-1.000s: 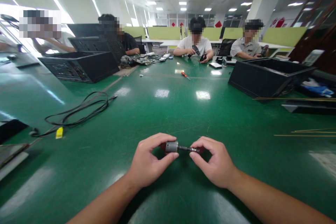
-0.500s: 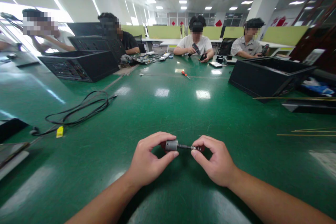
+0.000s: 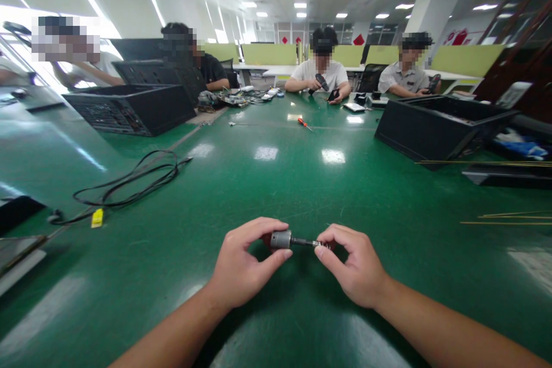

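A grey metal cylinder (image 3: 282,240) lies sideways over the near, central part of the green worktop (image 3: 276,190); whether it touches the surface is hard to tell. A thin dark shaft (image 3: 303,242) runs from it rightward to a silver ridged piece (image 3: 321,244), whose far end is hidden by fingers. The left hand (image 3: 244,264) is curved in a loose C, thumb and forefinger pinching the cylinder from its near and far sides. The right hand (image 3: 356,267) is closed more narrowly, its thumb and fingertips on the ridged piece.

Out to the left, a black cable (image 3: 172,169) lies in loose loops, with a yellow tag (image 3: 97,218) near its plug end. To the right, thin yellow rods (image 3: 504,223) reach in from the edge. Farther up the middle, an orange screwdriver (image 3: 301,122) lies flat. An open black case (image 3: 166,109) stands at the left, another black case (image 3: 414,132) at the right. Across the worktop, a person in a white shirt (image 3: 299,76) holds a dark drill-like tool (image 3: 321,81); a person in a dark shirt (image 3: 213,73) sits behind the left case, near jumbled parts and cables.
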A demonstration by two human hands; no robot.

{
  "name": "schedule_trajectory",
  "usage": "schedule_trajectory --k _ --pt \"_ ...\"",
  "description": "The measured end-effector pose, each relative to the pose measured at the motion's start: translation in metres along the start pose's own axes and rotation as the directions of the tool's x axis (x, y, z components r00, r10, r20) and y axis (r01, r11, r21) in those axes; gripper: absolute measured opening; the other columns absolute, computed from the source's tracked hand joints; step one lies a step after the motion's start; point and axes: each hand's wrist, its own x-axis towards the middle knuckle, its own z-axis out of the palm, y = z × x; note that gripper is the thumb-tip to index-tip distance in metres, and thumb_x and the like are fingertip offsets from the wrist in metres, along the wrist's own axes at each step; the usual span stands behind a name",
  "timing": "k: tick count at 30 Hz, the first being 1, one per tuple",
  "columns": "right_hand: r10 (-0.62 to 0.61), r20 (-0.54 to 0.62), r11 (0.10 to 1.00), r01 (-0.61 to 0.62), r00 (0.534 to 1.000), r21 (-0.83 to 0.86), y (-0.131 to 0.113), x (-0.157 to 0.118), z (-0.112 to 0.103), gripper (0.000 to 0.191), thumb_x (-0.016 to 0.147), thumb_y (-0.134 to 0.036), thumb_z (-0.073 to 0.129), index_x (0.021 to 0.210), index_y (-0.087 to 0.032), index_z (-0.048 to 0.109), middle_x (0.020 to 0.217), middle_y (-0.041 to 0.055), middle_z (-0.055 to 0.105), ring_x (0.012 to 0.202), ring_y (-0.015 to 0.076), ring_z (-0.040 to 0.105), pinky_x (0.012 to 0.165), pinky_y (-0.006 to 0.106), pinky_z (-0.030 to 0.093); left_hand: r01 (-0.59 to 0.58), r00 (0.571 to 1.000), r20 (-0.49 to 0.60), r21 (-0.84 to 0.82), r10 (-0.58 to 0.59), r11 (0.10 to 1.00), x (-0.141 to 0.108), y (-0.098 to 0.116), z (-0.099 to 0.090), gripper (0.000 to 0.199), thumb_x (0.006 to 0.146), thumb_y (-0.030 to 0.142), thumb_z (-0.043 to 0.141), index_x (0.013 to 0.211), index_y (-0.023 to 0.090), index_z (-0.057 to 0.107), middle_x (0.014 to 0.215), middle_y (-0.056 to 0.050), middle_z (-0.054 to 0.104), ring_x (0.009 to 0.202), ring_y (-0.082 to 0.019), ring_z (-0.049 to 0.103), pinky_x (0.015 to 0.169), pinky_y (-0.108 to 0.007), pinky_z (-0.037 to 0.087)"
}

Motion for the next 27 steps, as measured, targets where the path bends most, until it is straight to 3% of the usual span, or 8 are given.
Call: schedule_trajectory --k 11,18,27 --pt "-0.024 -0.011 0.999 0.024 1.0 -0.021 -0.0025 0.0004 -0.002 0.009 0.09 -0.019 0.063 0.082 -0.019 0.066 0.074 0.0004 0.063 0.069 0.015 0.059 0.066 0.026 0.044 0.001 1.0 -0.013 -0.003 -0.001 1.0 0.0002 0.0014 0.0006 0.024 0.078 0.022 0.078 0.102 0.021 0.074 0.097 -0.006 0.077 0.091 -0.022 0.072 0.083 -0.033 0.057" --pt "-0.1 -0.029 0.99 0.097 0.995 -0.101 -0.0054 -0.0004 -0.0038 0.004 0.088 -0.016 0.063 0.088 -0.019 0.065 0.078 0.0025 0.065 0.073 0.0179 0.061 0.069 0.03 0.045 -0.002 1.0 -0.015 -0.005 0.002 1.0 -0.0006 0.0003 0.001 0.026 0.078 0.021 0.079 0.103 0.022 0.074 0.099 -0.005 0.077 0.091 -0.021 0.072 0.084 -0.032 0.057" --pt "-0.093 -0.058 0.986 0.084 0.994 -0.142 -0.0047 -0.001 -0.0034 0.003 0.088 -0.017 0.063 0.089 -0.02 0.064 0.081 0.0036 0.066 0.075 0.0193 0.061 0.071 0.032 0.044 0.003 0.999 -0.034 0.012 -0.002 1.0 0.0014 -0.0015 0.0001 0.025 0.078 0.022 0.08 0.102 0.021 0.074 0.098 -0.005 0.077 0.09 -0.02 0.072 0.084 -0.031 0.057"
